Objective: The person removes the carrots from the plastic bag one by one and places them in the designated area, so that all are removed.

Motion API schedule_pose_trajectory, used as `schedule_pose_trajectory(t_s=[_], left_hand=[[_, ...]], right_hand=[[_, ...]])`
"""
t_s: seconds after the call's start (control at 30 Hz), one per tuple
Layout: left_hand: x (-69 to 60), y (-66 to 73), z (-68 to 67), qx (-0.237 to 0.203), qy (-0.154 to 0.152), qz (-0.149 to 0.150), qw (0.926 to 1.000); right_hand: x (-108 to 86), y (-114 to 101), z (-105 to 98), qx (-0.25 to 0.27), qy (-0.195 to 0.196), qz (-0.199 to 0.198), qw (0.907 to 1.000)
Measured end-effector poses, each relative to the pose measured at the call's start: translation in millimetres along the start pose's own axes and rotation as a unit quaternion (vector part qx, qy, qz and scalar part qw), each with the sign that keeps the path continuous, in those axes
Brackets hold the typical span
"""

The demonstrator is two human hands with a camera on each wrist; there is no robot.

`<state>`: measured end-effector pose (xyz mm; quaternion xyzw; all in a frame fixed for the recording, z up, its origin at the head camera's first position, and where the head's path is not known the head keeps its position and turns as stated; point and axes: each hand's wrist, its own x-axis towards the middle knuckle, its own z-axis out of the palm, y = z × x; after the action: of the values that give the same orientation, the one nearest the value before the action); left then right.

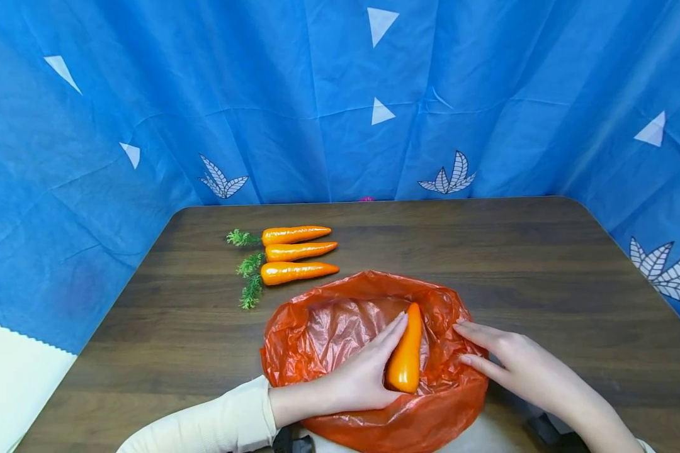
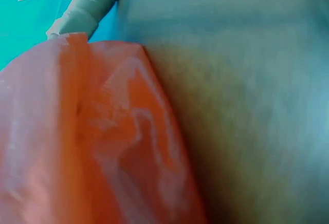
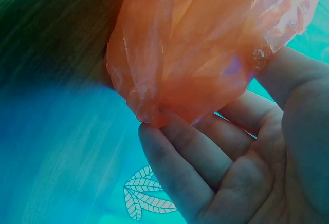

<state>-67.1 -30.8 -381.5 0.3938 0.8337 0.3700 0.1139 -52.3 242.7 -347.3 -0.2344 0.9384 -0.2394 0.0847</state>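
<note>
A red plastic bag (image 1: 368, 428) stands with its mouth spread wide near the front of the table. Inside that mouth, my left hand (image 1: 357, 380) grips an orange carrot (image 1: 406, 352), its narrow tip pointing away and its thick end toward me. Any greens on this carrot are out of sight. My right hand (image 1: 521, 362) holds the bag's right rim. In the right wrist view, the fingers (image 3: 180, 165) lie against the outside of the bag (image 3: 190, 54), with the thumb at its edge. The left wrist view shows the bag (image 2: 113, 131) but not the hand.
Three carrots (image 1: 300, 272) with green tops lie side by side on the wooden table (image 1: 515, 251), beyond the bag to the left. A blue patterned curtain (image 1: 272, 94) hangs behind the table. Pale cloth (image 1: 17, 377) shows at the lower left.
</note>
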Motion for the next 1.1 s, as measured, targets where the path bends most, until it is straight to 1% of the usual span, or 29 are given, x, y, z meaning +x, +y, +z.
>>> schedule_pose_trajectory(t_s=[0.07, 0.1, 0.27, 0.3, 0.4, 0.53, 0.63, 0.77, 0.93, 1.03, 1.1], left_hand=[[-1.4, -1.5, 0.6, -0.002, -0.013, -0.011, 0.9999], [-2.3, -2.7, 0.6, -0.006, -0.014, -0.016, 0.9998], [-5.4, -8.8, -3.8, -0.035, 0.016, -0.023, 0.999], [-5.7, -9.5, -4.5, -0.04, 0.019, -0.024, 0.9987], [-6.2, -9.8, -4.7, -0.037, 0.012, -0.028, 0.9989], [-4.5, -6.8, -0.6, -0.019, -0.004, -0.032, 0.9993], [-1.9, -4.6, 4.3, -0.009, -0.006, -0.035, 0.9993], [0.7, -3.6, 9.9, -0.01, -0.002, -0.04, 0.9991], [1.0, -5.8, 11.5, -0.059, 0.024, -0.043, 0.997], [1.6, -8.0, 12.0, -0.098, 0.047, -0.033, 0.9936], [2.5, -9.5, 12.4, -0.122, 0.067, -0.024, 0.9899]], right_hand=[[0.0, 0.0, 0.0, 0.002, -0.002, 0.001, 1.0], [0.1, 0.0, 0.0, 0.003, -0.003, 0.0, 1.0], [0.4, 0.4, 0.0, 0.003, -0.001, -0.004, 1.0], [0.3, 0.5, 0.0, 0.002, 0.0, -0.003, 1.0], [0.0, 0.6, 0.4, -0.002, -0.001, 0.0, 1.0], [-0.4, 0.6, 1.0, -0.004, -0.002, 0.004, 1.0], [-0.5, 0.6, 1.5, -0.006, -0.001, 0.005, 1.0], [-0.1, 0.9, 1.6, -0.012, 0.0, 0.001, 0.9999], [0.9, 0.6, 1.5, -0.015, 0.003, -0.005, 0.9999], [1.2, 0.3, 1.7, -0.014, -0.001, -0.002, 0.9999], [1.6, 0.1, 1.8, -0.013, -0.004, 0.0, 0.9999]])
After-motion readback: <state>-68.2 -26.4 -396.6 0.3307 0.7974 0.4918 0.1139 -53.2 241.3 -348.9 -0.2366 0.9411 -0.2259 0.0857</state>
